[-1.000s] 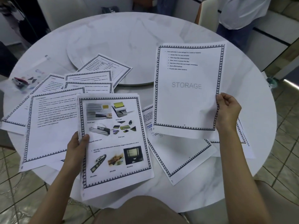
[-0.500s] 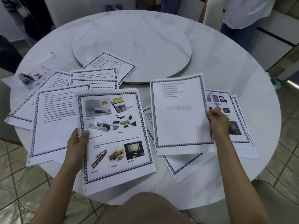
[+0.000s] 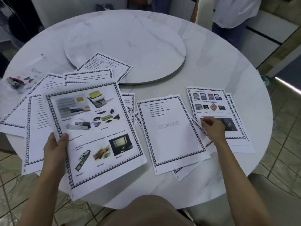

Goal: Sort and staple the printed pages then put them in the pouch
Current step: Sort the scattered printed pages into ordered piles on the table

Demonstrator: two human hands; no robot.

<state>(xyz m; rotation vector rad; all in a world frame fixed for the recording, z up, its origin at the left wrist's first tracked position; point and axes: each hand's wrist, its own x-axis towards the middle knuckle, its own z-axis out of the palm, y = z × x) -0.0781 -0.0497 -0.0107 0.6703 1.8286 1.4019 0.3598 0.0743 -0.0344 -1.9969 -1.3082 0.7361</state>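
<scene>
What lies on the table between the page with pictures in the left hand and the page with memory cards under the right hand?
In the head view, the STORAGE page lies flat between them, on top of other pages.

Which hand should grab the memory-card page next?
The right hand: it already rests on the memory-card page and looks empty. The left hand is holding the picture page.

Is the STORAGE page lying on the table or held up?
Lying down. The STORAGE page rests flat atop other sheets on the table; the right hand is beside it, not gripping it.
</scene>
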